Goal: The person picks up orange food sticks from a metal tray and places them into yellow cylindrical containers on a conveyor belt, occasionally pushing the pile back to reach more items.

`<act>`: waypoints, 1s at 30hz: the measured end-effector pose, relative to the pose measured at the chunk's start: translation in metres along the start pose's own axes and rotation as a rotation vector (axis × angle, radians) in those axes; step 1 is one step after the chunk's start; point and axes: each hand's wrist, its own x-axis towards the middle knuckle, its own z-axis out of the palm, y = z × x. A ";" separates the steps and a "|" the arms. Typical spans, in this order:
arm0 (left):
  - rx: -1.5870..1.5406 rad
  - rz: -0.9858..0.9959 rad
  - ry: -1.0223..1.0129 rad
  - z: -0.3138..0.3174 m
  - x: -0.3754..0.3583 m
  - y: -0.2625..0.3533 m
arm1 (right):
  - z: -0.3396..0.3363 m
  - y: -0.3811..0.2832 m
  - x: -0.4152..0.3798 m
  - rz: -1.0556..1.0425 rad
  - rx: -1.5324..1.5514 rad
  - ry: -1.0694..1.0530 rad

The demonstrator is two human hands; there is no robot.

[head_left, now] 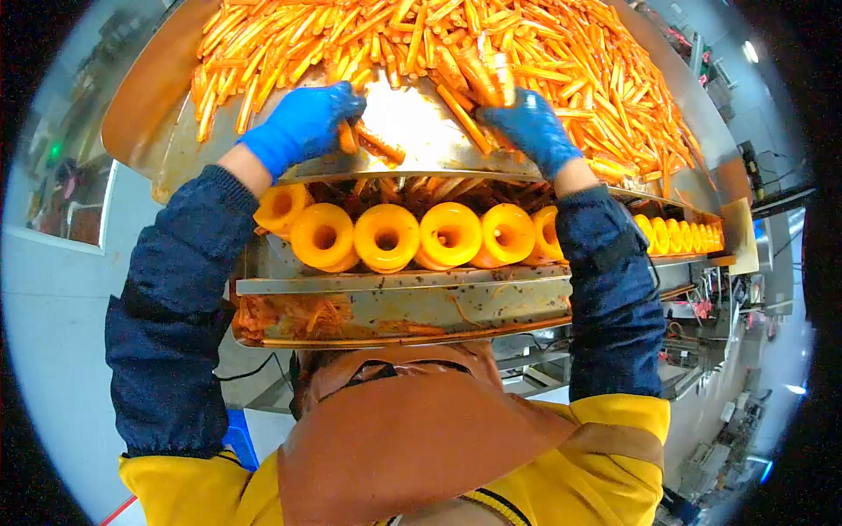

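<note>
My left hand [307, 123], in a blue glove, is closed at the near edge of a heap of orange sticks [377, 39]. A short orange stick [348, 138] pokes out below its fingers, and another lies beside it. To the right, my right hand [530, 130], also gloved in blue, is curled round a small bundle of sticks [503, 81] that stands upward from its fingers. Bare metal of the tray [399, 110] shines between both hands. Just below them runs a row of yellow ring-shaped cups [386, 238] with round holes.
Raised metal sides [140, 105] enclose the heap. Below the cups, a metal trough [438, 307] holds orange scraps. The row of cups continues to the right past my right sleeve [610, 289]. A brown apron [412, 447] covers my front.
</note>
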 end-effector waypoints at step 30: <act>-0.404 -0.348 0.400 0.009 -0.066 0.033 | 0.047 -0.028 -0.160 -0.002 0.620 0.366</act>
